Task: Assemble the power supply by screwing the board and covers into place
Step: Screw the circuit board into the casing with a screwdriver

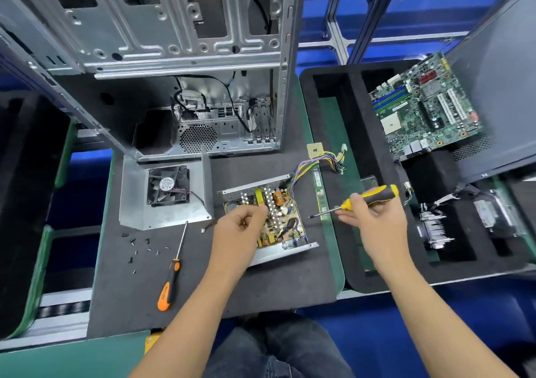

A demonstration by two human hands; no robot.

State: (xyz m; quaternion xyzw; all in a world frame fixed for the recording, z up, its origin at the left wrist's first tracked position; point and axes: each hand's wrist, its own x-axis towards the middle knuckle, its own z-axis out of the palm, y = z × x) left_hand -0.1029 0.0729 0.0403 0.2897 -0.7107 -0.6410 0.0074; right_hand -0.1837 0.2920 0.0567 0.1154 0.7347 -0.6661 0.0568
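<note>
From my head camera, looking down at the dark mat [261, 285]: my left hand [240, 227] sits over the near-left part of the open power supply [266, 218], fingers curled in with the tips pressed together over the board [282, 218]. Whether they pinch something small I cannot tell. My right hand [374, 221] is to the right of the supply, above the green mat edge, and grips the yellow-and-black screwdriver [368, 198]. Its handle points far-right and its shaft slants left and nearer, the tip ending just beside the supply's right side, apart from it.

The power supply lies in the middle of the mat in its metal tray, board exposed, with a bundle of coloured wires [319, 163] running far-right from it. Its fan cover [165, 195], a bent metal plate with a black fan mounted in it, lies to the left, just beside the supply. Nearer and left of that, loose screws [136, 247] are scattered on the mat, and an orange-and-black screwdriver [171, 279] lies beside them, tip pointing far.

At the far side stands an open computer case [174, 58]. To the far right, a motherboard [423, 108] leans in a black foam tray [342, 122]. A memory stick [320, 195] lies on the green strip just right of the supply.
</note>
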